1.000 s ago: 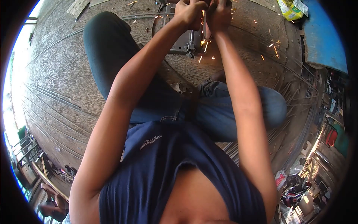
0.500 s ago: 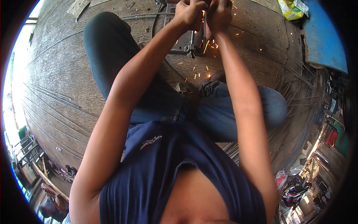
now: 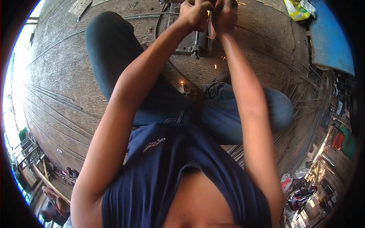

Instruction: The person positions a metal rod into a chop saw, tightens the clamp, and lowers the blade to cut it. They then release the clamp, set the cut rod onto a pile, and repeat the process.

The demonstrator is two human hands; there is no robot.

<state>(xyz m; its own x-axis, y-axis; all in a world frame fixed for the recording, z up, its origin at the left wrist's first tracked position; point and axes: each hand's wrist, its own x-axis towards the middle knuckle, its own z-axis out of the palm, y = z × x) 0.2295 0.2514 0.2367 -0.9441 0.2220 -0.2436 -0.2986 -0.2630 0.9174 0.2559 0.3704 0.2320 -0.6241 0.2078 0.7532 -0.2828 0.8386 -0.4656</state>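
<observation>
At the top edge, my left hand [image 3: 195, 15] is curled above a metal machine base [image 3: 186, 43], its fingers partly cut off by the frame. Close on its right, my right hand [image 3: 224, 18] is closed too, near a reddish part [image 3: 212, 30] of the machine. What either hand grips cannot be made out. A clamp screw [image 3: 195, 45] projects from the base toward me. A few sparks [image 3: 215, 66] fly around the hands and over the floor; one bright spark glows near my lap.
Thin metal rods [image 3: 53, 97] lie on the worn board floor [image 3: 72, 57] at left, with more at right. A blue sheet [image 3: 330, 41] and a yellow bag [image 3: 296, 9] are at upper right. Another person [image 3: 55, 207] is at lower left; clutter fills the lower right.
The sparks have become fewer, and one now glows near my lap. Both hands stay in nearly the same place.
</observation>
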